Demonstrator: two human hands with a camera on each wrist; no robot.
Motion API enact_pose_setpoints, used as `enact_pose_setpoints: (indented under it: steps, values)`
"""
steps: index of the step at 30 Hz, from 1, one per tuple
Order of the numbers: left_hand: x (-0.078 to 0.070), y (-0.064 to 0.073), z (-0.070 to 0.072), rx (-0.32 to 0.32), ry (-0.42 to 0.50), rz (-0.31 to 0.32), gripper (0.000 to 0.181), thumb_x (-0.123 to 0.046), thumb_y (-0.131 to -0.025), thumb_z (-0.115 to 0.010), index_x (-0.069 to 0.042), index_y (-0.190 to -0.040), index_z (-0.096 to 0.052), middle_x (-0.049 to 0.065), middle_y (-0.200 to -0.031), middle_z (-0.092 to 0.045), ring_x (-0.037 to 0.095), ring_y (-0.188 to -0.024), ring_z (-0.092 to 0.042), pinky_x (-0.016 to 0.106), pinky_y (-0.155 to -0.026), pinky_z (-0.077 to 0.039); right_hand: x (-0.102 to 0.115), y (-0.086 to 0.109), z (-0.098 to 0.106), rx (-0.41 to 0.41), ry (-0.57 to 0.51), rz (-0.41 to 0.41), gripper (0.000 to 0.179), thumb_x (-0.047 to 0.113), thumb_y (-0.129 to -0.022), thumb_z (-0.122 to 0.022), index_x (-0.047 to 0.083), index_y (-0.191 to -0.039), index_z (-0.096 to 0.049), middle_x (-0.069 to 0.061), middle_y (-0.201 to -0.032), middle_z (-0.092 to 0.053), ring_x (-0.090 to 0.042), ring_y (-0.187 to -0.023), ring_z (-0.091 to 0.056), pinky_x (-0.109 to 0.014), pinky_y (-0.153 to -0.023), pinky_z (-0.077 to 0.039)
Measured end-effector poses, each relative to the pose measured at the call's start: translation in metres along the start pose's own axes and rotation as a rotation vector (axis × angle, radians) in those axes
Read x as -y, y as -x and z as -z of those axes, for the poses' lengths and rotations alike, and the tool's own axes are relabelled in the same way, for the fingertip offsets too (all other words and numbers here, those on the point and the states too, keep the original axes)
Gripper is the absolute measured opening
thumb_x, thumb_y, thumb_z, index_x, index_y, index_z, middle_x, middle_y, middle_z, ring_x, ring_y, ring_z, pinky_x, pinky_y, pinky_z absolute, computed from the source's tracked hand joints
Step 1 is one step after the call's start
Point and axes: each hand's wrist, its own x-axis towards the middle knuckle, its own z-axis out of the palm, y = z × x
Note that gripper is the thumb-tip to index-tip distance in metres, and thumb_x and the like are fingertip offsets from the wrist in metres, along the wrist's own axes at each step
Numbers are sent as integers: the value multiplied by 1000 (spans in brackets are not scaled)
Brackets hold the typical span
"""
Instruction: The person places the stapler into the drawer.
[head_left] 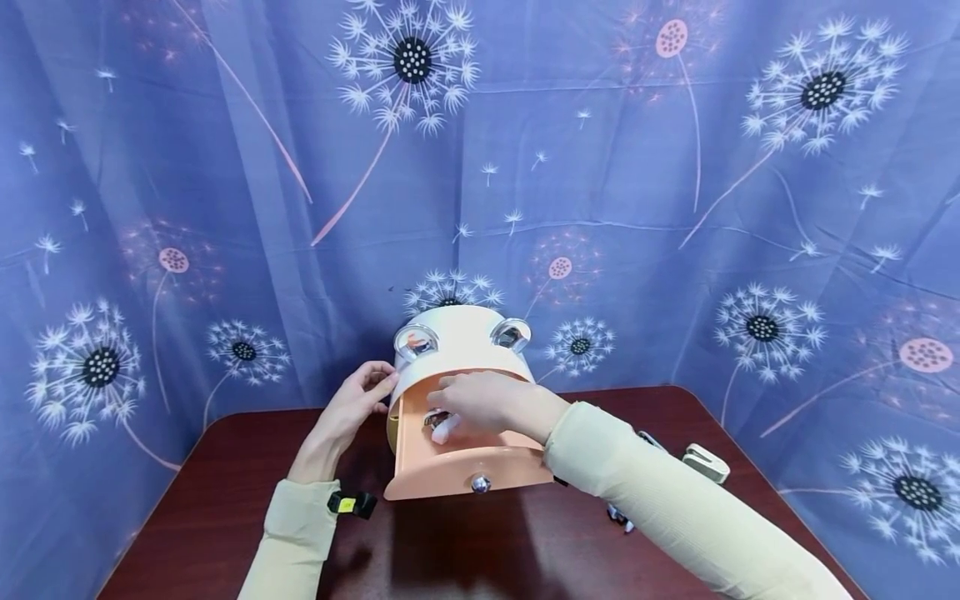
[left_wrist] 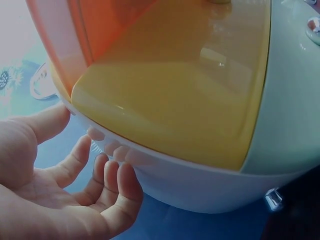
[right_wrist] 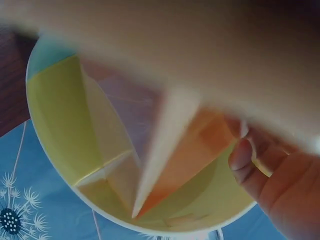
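A rounded white storage box (head_left: 459,329) with two shiny ear-shaped loops on top stands on the table. Its peach drawer (head_left: 442,475), fitted with a silver knob (head_left: 481,483), is pulled out. My left hand (head_left: 352,408) is at the box's left side. In the left wrist view its thumb touches the rim beside a yellow panel (left_wrist: 175,110), its other fingers loosely bent by the white wall. Inside the drawer my right hand (head_left: 483,402) reaches down, fingertips around a small shiny silver-and-white thing (head_left: 437,419), partly hidden. A blurred shape blocks much of the right wrist view.
Right of the box, a pale flat object (head_left: 706,463) lies on the dark red table (head_left: 225,500). Small dark-and-white pieces (head_left: 620,518) lie beside the right forearm. A blue dandelion-print curtain (head_left: 510,192) hangs behind and at both sides.
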Motion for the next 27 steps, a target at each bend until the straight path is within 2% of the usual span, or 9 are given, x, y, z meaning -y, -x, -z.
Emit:
enact_pose_setpoints:
  steps: [5,10,13,17,21,24,27]
  values:
    - [3,-2,-1,13,-5,-17,43,-36,-81,-61,-4,-107,-48,13,-97,-48,22,-84,-47,39,-64,-47,-3,10,4,-43,-25,17,37,41,-78,-62,17,-106,-57,2,-93,-53,-10,-87,-51,-26,-76,-42]
    - [3,-2,-1,-4,0,-18,43,-36,-80,-62,-5,-106,-49,12,-95,-48,21,-83,-47,38,-62,-47,-6,24,15,-35,-117,53,36,31,-75,-68,15,-105,-56,2,-91,-56,-10,-83,-51,-25,-73,-42]
    - [3,-2,0,-11,-1,-16,42,-35,-80,-61,-5,-107,-49,12,-96,-48,21,-82,-48,36,-61,-47,-11,37,22,-61,-166,61,37,23,-77,-68,14,-110,-55,1,-97,-58,-12,-88,-53,-26,-76,-42]
    - [3,-2,0,-10,-1,-17,41,-33,-82,-61,-3,-108,-48,11,-96,-48,21,-82,-47,35,-60,-47,-20,61,28,-174,-242,5,42,20,-79,-65,14,-119,-52,3,-108,-56,-9,-89,-54,-25,-77,-43]
    - [3,-3,0,-12,-2,-12,40,-31,-82,-60,-3,-108,-48,11,-96,-48,20,-82,-47,38,-62,-47,-27,91,27,-304,-339,-92,43,26,-81,-63,19,-121,-49,11,-107,-53,-3,-82,-51,-22,-72,-43]
    - [2,-3,0,-11,-5,-8,40,-31,-83,-60,-2,-108,-48,11,-96,-48,20,-81,-47,39,-62,-47,-30,117,17,-386,-456,-188,44,31,-81,-63,25,-122,-47,14,-104,-53,-3,-81,-52,-23,-68,-45]
    - [1,-3,0,-6,-1,0,38,-28,-84,-59,-1,-109,-47,11,-97,-48,20,-81,-47,41,-64,-47,-34,142,-4,-475,-566,-309,44,36,-80,-63,30,-121,-47,15,-103,-55,-3,-81,-55,-25,-66,-46]
